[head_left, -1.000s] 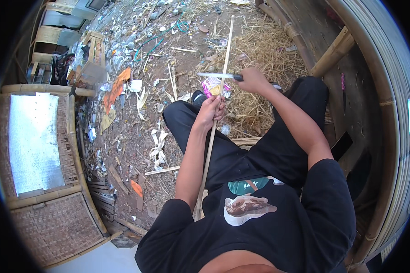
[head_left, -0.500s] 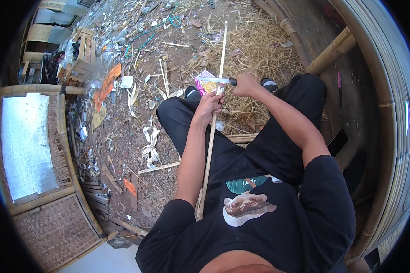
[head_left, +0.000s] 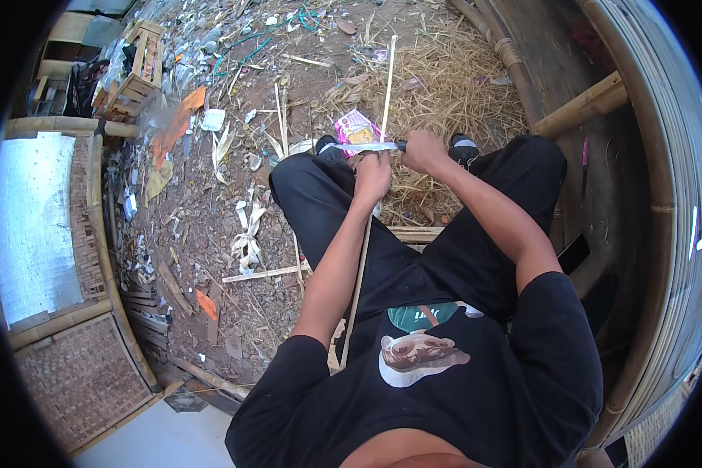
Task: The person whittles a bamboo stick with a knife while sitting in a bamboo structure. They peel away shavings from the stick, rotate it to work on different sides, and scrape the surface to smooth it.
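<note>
A long, thin, pale bamboo strip (head_left: 388, 90) runs from the ground ahead back between my legs to my left side. My left hand (head_left: 373, 173) is closed around it near knee height. In my right hand (head_left: 425, 153) is the dark handle of a knife (head_left: 356, 147). Its blade points left and crosses the strip just beyond my left fingers; whether it bites into the strip I cannot tell. Beyond the blade, a pink and white packet (head_left: 356, 125) lies on the ground by my left shoe (head_left: 329, 146).
Straw (head_left: 452, 86) covers the ground ahead right. Litter and orange scraps (head_left: 181, 125) lie left, with a wooden crate (head_left: 141, 70) farther off. Cut strips (head_left: 281, 117) rest near my left knee. Bamboo poles (head_left: 585, 105) frame the right side. A woven panel (head_left: 82, 386) stands at lower left.
My left hand has turned, its back now facing up, and still grips the strip. The knife has come slightly nearer to me, and its blade is tilted differently.
</note>
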A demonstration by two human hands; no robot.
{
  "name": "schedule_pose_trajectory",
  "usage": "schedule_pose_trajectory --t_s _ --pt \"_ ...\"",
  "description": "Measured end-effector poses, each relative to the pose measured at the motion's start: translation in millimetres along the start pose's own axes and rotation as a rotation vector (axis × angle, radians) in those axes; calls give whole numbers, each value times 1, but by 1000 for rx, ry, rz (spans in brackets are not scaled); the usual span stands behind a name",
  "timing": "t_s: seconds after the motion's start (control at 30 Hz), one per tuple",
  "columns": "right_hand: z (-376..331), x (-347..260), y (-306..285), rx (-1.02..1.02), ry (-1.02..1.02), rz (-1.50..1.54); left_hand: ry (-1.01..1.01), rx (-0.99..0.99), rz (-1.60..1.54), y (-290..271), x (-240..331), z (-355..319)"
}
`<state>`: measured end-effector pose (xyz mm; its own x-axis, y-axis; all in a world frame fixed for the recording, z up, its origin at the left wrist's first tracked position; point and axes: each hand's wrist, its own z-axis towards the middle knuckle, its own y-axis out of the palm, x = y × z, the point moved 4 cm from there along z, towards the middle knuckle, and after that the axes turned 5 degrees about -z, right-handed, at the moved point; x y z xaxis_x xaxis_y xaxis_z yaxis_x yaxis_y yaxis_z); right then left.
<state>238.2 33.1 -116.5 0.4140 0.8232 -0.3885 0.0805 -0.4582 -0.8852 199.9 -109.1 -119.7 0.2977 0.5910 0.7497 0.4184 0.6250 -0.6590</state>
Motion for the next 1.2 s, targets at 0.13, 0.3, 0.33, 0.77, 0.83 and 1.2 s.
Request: schedule_pose_trajectory --t_s 0.13,0.3,0.33,0.77,0.83,1.2 --pt "-2 2 4 -35 -17 16 -73 -55 43 -6 20 -8" --pt "11 18 16 -54 34 37 -14 -21 41 0 14 -15" --pt "14 22 17 -51 37 40 -2 -23 29 0 14 -16" --pt "32 77 20 44 207 -20 -152 -176 16 -13 15 -65" --pt "36 80 27 28 200 -19 -143 -191 9 -12 7 -67" --pt "50 167 12 101 558 82 -165 -344 42 -63 51 -143"
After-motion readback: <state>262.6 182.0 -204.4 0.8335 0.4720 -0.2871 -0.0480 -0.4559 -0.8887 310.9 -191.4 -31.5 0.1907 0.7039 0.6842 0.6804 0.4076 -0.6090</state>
